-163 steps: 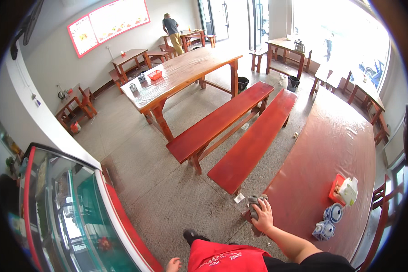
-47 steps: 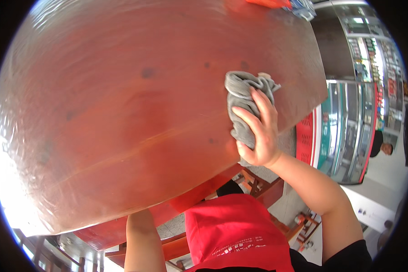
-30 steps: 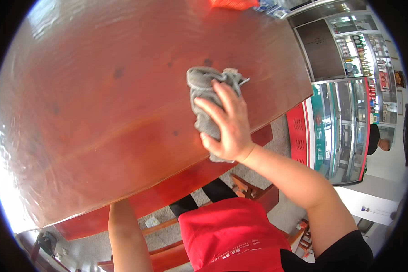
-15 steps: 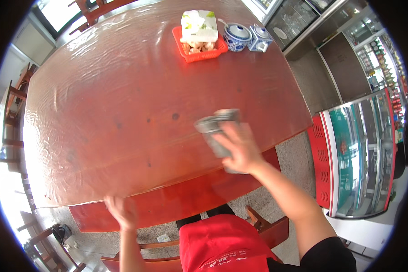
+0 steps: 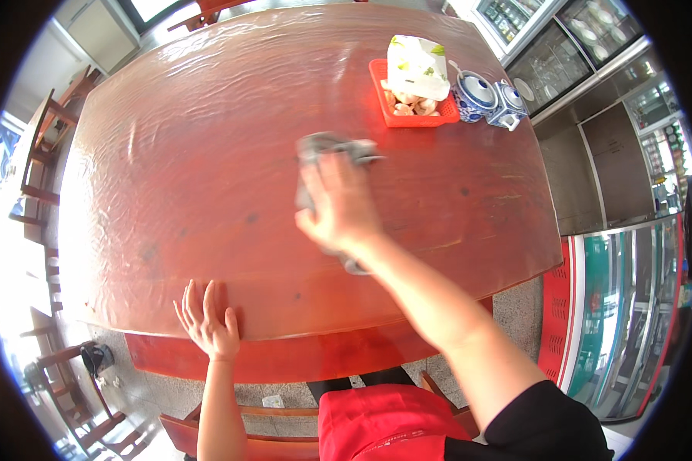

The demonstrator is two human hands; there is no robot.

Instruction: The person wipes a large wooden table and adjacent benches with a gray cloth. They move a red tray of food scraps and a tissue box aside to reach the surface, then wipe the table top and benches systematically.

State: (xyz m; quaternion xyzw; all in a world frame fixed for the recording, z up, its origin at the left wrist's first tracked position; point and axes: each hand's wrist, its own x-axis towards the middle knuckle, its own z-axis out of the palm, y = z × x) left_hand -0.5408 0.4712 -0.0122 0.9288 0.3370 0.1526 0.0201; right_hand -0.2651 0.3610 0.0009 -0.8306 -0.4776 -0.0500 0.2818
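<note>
Your cloth (image 5: 332, 147) is grey, on a glossy red-brown table (image 5: 207, 154). You see a red tray (image 5: 407, 117), a white-green tissue pack (image 5: 417, 67), and blue-white patterned pots (image 5: 475, 94).

Glossy red wooden table (image 5: 207, 154) fills the room | wooden chairs (image 5: 46, 154) left of it, in bright daylight | glass-fronted cabinets (image 5: 630, 307) right of it | grey floor (image 5: 515, 307) beneath
</note>
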